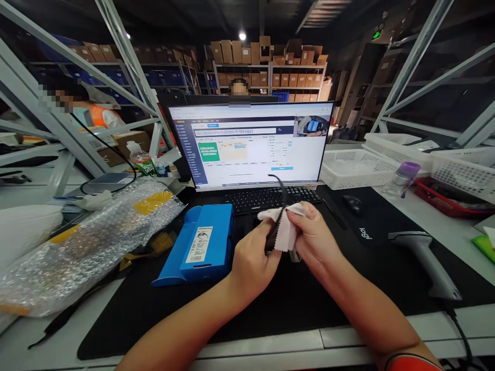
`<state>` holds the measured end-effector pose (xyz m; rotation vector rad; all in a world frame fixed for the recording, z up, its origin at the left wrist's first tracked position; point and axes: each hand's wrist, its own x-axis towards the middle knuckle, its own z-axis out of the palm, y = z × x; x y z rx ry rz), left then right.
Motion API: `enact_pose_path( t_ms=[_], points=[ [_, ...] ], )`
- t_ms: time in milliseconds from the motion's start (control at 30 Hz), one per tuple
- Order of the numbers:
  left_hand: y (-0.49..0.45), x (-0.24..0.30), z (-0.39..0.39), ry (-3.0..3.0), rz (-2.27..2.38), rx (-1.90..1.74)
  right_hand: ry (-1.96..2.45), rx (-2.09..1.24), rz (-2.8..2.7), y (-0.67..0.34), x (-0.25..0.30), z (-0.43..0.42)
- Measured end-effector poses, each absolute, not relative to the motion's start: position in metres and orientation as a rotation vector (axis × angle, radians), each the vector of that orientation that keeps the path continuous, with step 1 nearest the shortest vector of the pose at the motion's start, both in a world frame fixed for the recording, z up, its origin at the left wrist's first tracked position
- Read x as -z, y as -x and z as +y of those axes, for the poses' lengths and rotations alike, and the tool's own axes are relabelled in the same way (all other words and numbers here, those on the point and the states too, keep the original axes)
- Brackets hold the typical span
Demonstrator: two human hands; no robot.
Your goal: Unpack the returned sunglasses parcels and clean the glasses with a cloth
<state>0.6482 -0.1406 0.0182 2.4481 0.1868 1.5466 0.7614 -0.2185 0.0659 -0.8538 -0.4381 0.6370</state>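
Note:
My left hand (253, 252) is closed around a pair of dark glasses (283, 193). One thin curved temple arm sticks up above the fingers, and most of the frame is hidden. A white cleaning cloth (285, 234) with zigzag edges drapes over the glasses between both hands. My right hand (315, 232) pinches this cloth, thumb on top, against the glasses. To the left of my hands, a blue cardboard box (211, 242) lies on the black desk mat (247, 314); its white label carries a picture of glasses.
Behind my hands stand a keyboard (251, 200) and a lit monitor (247, 149). Bubble-wrapped goods (93, 242) lie left. A mouse (351, 204), a barcode scanner (425, 263) and white baskets (351, 167) are to the right. A co-worker in an orange vest (98, 116) is at far left.

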Motion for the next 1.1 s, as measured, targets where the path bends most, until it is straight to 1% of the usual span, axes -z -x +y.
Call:
enact_pose_path(
  t_ms=[200,267,400,467,533,700,767,900,967,1033,1100],
  points=[
    [-0.636,-0.036,-0.135,-2.263,0.326,-1.322,1.061,-0.336,-0.695,-0.731,-0.046,-0.220],
    [-0.636,-0.039,-0.137,-2.247,0.329,-1.287,1.056,-0.403,-0.688,-0.734,-0.049,-0.222],
    [-0.641,-0.032,-0.144,-2.366,0.276,-1.300,0.866,-0.708,-0.484,-0.760,-0.068,-0.228],
    [-0.643,-0.027,-0.145,-2.443,0.225,-1.337,0.815,-0.755,-0.403,-0.768,-0.073,-0.228],
    [-0.642,-0.027,-0.142,-2.464,0.236,-1.353,0.838,-0.734,-0.402,-0.765,-0.069,-0.226],
    [-0.635,-0.038,-0.130,-2.295,0.490,-1.191,1.038,-0.390,-0.647,-0.737,-0.045,-0.216],
    [-0.636,-0.039,-0.129,-2.259,0.495,-1.147,1.053,-0.429,-0.660,-0.740,-0.043,-0.214],
    [-0.644,-0.031,-0.138,-2.255,0.388,-1.095,0.897,-0.739,-0.435,-0.770,-0.057,-0.216],
    [-0.647,-0.026,-0.143,-2.288,0.334,-1.080,0.827,-0.805,-0.345,-0.781,-0.063,-0.217],
    [-0.647,-0.025,-0.144,-2.318,0.323,-1.120,0.810,-0.779,-0.320,-0.780,-0.062,-0.217],
    [-0.645,-0.028,-0.141,-2.292,0.350,-1.155,0.847,-0.667,-0.376,-0.767,-0.054,-0.215]
  ],
)
